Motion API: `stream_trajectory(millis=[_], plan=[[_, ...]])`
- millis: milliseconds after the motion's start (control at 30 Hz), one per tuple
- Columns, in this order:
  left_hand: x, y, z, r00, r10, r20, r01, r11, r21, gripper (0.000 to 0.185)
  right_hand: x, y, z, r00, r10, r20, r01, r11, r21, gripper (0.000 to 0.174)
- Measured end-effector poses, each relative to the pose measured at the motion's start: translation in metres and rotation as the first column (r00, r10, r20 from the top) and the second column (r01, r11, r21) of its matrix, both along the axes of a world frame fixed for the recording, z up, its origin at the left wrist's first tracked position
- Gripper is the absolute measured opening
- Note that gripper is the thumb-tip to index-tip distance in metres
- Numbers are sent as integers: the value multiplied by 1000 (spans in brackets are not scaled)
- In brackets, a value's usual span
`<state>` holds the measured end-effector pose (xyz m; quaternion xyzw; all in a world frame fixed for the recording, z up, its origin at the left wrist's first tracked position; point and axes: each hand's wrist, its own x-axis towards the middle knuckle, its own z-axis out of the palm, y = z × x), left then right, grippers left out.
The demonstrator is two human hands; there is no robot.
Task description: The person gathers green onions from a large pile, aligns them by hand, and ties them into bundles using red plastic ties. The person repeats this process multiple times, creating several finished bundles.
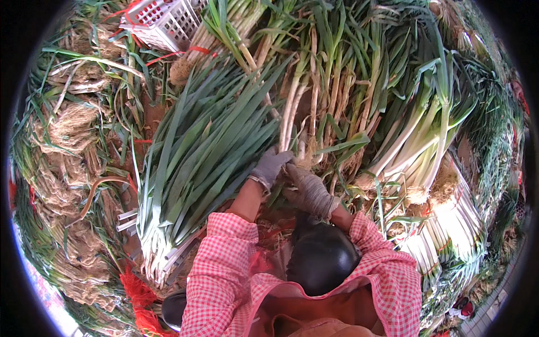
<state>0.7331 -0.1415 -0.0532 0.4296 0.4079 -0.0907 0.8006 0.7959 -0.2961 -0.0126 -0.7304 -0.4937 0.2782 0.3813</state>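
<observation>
My left hand (271,166), in a grey glove, closes around the lower ends of a few leek or green onion stalks (288,113), whose green tops point away from me. Close beside it, my right hand (310,191) wears a soiled glove, its fingers near the root ends; what they hold is hidden. Fibrous roots (307,156) show just beyond the right hand. To the left lies a large trimmed bunch (206,156), its white ends towards me and resting by a rack of grey metal bars (179,255). Untrimmed stalks (337,88) spread ahead.
Thick white-stemmed leeks (414,147) lie at right, above tied bundles (454,215). Rooty bundles (67,198) are piled at left. A white plastic crate (164,25) stands at far left. Red twine (137,290) lies near the rack. My black-covered knee (324,257) rises below my hands.
</observation>
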Motion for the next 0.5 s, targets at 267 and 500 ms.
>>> stream_trajectory(millis=[267, 500], plan=[[-41, 50, -11, 989, 135, 58, -147, 937, 317, 20, 29, -78, -1, 930, 216, 298, 91, 649, -756, 39], [-40, 32, -22, 986, 118, -119, -120, 993, -9, 22, 61, -14, -5, 912, -55, 407, 132, 978, -163, 33]])
